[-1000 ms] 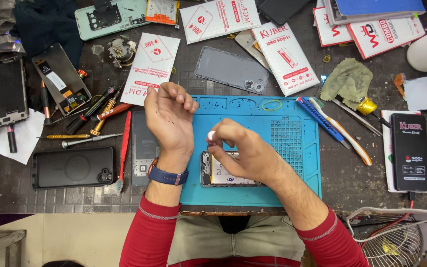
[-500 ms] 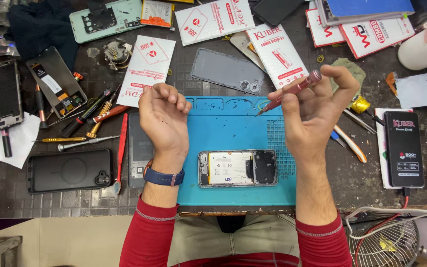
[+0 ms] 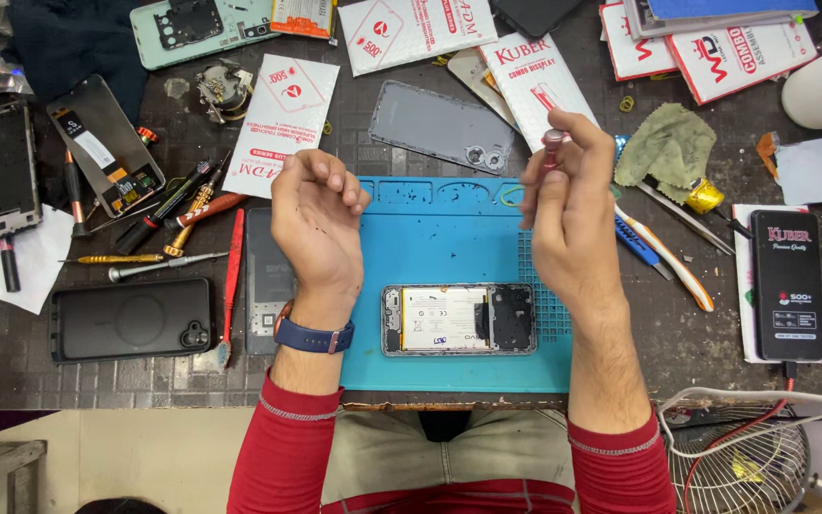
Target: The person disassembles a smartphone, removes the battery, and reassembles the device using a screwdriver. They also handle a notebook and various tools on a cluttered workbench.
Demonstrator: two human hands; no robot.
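An opened phone (image 3: 459, 319) lies flat on the blue work mat (image 3: 430, 228), its inner plate and dark cover exposed. My right hand (image 3: 568, 228) is raised above the mat's right side, fingers closed around a red screwdriver (image 3: 553, 143) that points almost straight at the camera. My left hand (image 3: 316, 224) hovers over the mat's left edge with fingers curled inward and fingertips together; nothing shows in it. A blue watch (image 3: 314, 335) is on that wrist. Neither hand touches the phone.
Screwdrivers and tweezers (image 3: 173, 205) lie left of the mat beside a black phone (image 3: 130, 319). A grey back cover (image 3: 440, 124) and white packets sit behind it. At right are a green cloth (image 3: 668, 143), a black box (image 3: 787, 286), and a wire fan guard (image 3: 753, 457).
My right hand left the phone, rose up and to the right with the red screwdriver, and now holds it end-on. My left hand stayed nearly in place.
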